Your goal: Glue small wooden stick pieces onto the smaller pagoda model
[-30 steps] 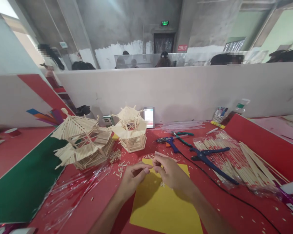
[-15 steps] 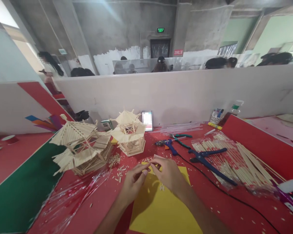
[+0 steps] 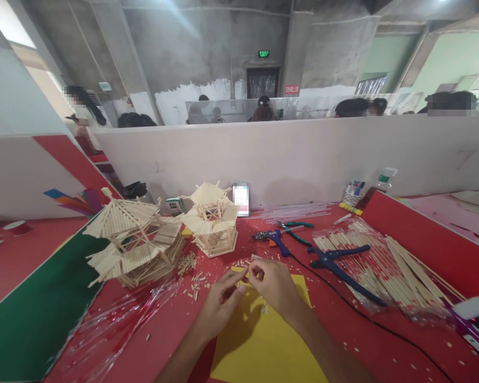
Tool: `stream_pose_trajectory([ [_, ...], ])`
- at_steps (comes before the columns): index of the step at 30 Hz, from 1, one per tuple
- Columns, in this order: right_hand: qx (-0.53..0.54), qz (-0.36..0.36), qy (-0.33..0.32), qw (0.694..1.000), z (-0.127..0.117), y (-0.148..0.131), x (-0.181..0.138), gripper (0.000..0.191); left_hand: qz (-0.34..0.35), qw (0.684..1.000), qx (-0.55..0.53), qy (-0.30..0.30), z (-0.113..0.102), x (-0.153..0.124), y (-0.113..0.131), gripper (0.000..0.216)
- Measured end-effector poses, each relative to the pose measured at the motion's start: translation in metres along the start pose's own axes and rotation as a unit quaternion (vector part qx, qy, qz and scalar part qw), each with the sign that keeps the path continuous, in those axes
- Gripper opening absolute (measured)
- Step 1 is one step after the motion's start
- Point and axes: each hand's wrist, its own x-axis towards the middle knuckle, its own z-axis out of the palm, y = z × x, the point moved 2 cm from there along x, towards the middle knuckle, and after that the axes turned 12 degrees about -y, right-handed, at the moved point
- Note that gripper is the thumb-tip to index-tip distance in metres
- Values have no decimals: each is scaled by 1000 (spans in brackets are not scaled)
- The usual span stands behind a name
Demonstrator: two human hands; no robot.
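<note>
My left hand [image 3: 226, 298] and my right hand [image 3: 272, 282] meet fingertip to fingertip over the far end of a yellow sheet [image 3: 267, 346]. Both are closed in a pinch; whatever lies between the fingers is too small to make out. A few tiny wood bits [image 3: 264, 309] rest on the sheet below my right hand. Beyond my hands stands a two-tiered wooden-stick pavilion model [image 3: 211, 221]. A larger stick pavilion [image 3: 131, 239] is farther left, leaning in its roof lines. Right of the smaller model lies a blue glue gun [image 3: 273, 238], its cord running toward the near right.
Green-handled pliers [image 3: 297, 229] and a large dark-blue cutter [image 3: 341, 266] lie to the right. Past them are bagged wooden sticks [image 3: 367, 255]. A phone [image 3: 240, 200] leans on the white partition [image 3: 295, 154]. Stick offcuts [image 3: 195, 282] and clear plastic wrap [image 3: 123, 314] lie at left.
My right-hand fingers have curled into a rounder pinch, and my left hand has shifted slightly right. The models and tools stay where they were; the view tilts a little.
</note>
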Motion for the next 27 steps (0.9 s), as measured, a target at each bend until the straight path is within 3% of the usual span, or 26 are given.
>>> stream_pose_trajectory([
  [10, 29, 0, 1, 1000, -2, 0, -1, 8, 10, 999, -38, -5, 0, -2, 1, 36],
  [17, -30, 37, -34, 998, -31, 26, 0, 20, -26, 996, 9, 85, -11, 2, -8, 24],
  [21, -30, 3, -137, 990, -46, 35, -5, 14, -11, 994, 68, 82, -17, 3, -5, 23],
  [24, -37, -28, -228, 973, -44, 38, -10, 10, -27, 992, 101, 68, -16, 3, -4, 21],
  [27, -62, -32, -272, 960, -37, 42, -13, 11, -45, 988, 138, 62, -13, 3, -5, 21],
])
